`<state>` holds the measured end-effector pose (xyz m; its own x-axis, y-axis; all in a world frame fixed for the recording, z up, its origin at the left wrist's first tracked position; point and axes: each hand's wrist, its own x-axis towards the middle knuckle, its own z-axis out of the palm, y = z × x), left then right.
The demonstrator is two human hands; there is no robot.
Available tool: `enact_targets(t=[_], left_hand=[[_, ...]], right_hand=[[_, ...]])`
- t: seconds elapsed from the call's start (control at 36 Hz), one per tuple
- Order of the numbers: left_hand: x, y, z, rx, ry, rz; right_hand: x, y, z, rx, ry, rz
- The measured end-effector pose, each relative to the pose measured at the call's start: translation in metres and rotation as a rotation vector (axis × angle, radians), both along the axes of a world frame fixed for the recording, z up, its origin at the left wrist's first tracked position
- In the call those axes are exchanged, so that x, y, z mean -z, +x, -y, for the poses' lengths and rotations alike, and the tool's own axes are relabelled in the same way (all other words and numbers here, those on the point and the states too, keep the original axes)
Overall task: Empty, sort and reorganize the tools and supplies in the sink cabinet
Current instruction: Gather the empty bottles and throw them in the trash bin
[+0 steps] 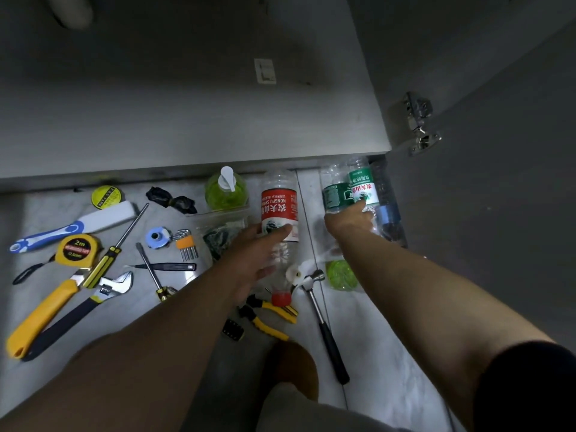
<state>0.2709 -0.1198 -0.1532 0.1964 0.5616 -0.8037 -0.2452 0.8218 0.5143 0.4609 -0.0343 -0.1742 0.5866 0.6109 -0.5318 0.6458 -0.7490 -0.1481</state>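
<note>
On the pale tiled floor (374,353) in front of the open sink cabinet (187,120), tools and supplies spread out. Left hand (255,257) wrapped around the red-label bottle (279,207), lying with its red cap (281,298) toward the camera. Right hand (350,221) closed on the green-label bottle (363,187), packed among other clear bottles against the open cabinet door (498,182). Just left of the red-label bottle, a green soap dispenser (226,191) and a clear bag (221,235) of dark bits. Farther left: yellow tape roll (106,196), blue-and-white scraper (78,226), yellow tape measure (78,248) marked 2m, 2 screwdrivers (124,238), hex keys (185,244), adjustable wrench (81,310) beside a yellow utility knife (40,319). Below the left hand, yellow-handled pliers (271,316). Between the forearms, a hammer (324,322) with head near a green scrubber (341,274). Cabinet interior bare apart from a small white tag (265,71) on its back panel.
</note>
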Motion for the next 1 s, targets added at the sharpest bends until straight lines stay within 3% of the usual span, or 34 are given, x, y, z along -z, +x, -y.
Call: enact_targets(t=[0.14, 0.28, 0.42, 0.56, 0.72, 0.89, 1.0], left_hand=[[0.004, -0.003, -0.001, -0.002, -0.052, 0.045], [0.000, -0.004, -0.005, -0.049, -0.119, 0.113], [-0.032, -0.004, -0.008, -0.090, -0.126, 0.228], [-0.091, -0.011, -0.010, 0.060, 0.022, 0.223], [-0.178, -0.011, 0.002, 0.274, 0.194, 0.149], [-0.258, 0.025, 0.038, 0.509, 0.376, -0.063], [-0.301, 0.064, 0.075, 0.670, 0.449, -0.090]], right_hand=[[0.014, -0.008, 0.001, 0.088, -0.069, -0.118], [0.004, -0.024, 0.009, 0.220, 0.018, -0.311], [-0.037, -0.035, 0.030, 0.380, 0.089, -0.575], [-0.101, -0.029, 0.062, 0.442, 0.191, -0.830], [-0.191, 0.000, 0.118, 0.167, 0.346, -0.645], [-0.285, 0.057, 0.204, 0.022, 0.506, -0.420], [-0.336, 0.107, 0.277, -0.020, 0.567, -0.259]])
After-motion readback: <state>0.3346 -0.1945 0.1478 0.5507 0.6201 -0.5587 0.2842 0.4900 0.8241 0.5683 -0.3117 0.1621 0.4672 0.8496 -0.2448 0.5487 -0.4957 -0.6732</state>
